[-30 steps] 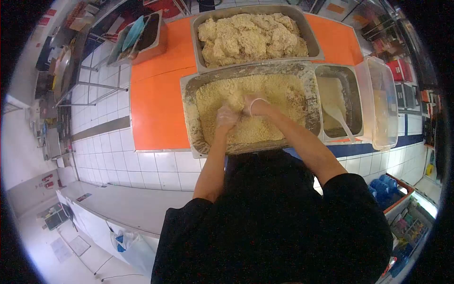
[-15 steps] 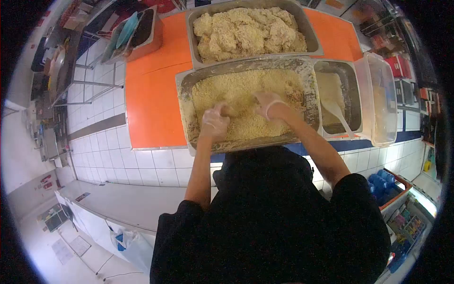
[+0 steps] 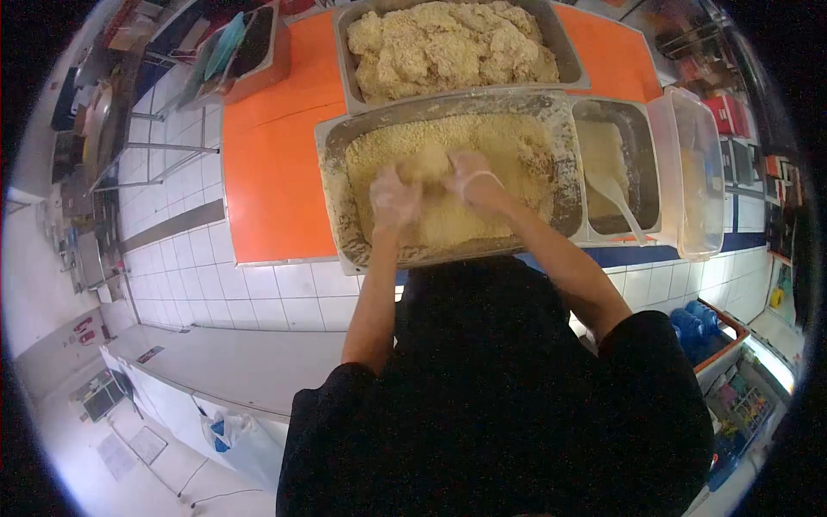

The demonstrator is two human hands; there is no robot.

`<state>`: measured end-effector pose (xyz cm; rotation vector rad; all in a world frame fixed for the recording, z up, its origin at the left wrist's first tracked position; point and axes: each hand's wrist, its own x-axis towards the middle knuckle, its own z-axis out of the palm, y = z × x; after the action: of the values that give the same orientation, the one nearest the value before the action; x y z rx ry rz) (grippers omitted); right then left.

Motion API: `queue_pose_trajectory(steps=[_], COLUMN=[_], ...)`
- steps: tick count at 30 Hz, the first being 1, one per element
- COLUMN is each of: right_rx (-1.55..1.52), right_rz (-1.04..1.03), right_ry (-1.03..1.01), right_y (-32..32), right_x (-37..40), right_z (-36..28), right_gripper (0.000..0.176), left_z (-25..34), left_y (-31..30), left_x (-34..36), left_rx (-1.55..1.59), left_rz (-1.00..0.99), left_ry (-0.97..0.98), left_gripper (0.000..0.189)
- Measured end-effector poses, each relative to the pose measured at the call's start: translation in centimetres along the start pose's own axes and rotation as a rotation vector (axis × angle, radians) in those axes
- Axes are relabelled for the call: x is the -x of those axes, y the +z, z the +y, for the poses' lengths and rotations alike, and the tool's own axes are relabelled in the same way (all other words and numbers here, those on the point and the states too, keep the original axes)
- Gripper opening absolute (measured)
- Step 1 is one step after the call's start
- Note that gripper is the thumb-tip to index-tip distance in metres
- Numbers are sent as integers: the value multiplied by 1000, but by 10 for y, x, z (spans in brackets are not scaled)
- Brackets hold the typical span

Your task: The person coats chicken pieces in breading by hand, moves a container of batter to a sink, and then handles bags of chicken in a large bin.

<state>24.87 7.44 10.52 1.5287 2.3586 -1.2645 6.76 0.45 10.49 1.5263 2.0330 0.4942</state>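
Both my hands wear clear plastic gloves and work inside a metal tray of pale yellow breading crumbs. Between them is a lumpy crumb-coated piece, blurred by motion. My left hand grips it from the left, fingers curled inward. From the right, my right hand closes on the same piece, fingertips against its edge. Smearing hides the exact finger positions. Directly behind, a second metal tray holds a heap of crumb-coated pieces.
To the right, a smaller metal pan holds pale batter and a white spoon. Beside it stands a clear plastic tub. The trays rest on an orange tabletop. At the back left sits another container with a teal item.
Both hands have moved slightly up and away from me within the crumbs, and the right has shifted left. A coated piece now shows between them.
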Motion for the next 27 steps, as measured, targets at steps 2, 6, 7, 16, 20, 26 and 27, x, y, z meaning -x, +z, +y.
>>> queue_pose_trajectory(steps=[2, 6, 7, 16, 20, 26, 27], right_rx=[231, 428, 288, -730, -919, -1304, -1306], right_rz=[253, -62, -56, -214, -47, -217, -214], right_ry=[-47, 117, 81, 177, -255, 273, 274], right_y=[3, -5, -4, 1, 14, -12, -13], right_x=[-17, -28, -28, -23, -10, 8, 12], right_z=[-1, -24, -18, 19, 43, -3, -2], right_gripper=[54, 55, 56, 47, 42, 34, 34], left_z=[1, -25, -32, -64, 3, 19, 24], left_y=[2, 16, 16, 11, -35, -47, -49], left_x=[-20, -38, -40, -29, -10, -16, -16], left_rx=[-187, -314, -302, 1122, 857, 361, 388], left_rz=[126, -157, -206, -522, -275, -220, -189], left_ry=[-5, 165, 250, -342, -268, 105, 25], left_gripper=[56, 61, 62, 43, 41, 45, 44])
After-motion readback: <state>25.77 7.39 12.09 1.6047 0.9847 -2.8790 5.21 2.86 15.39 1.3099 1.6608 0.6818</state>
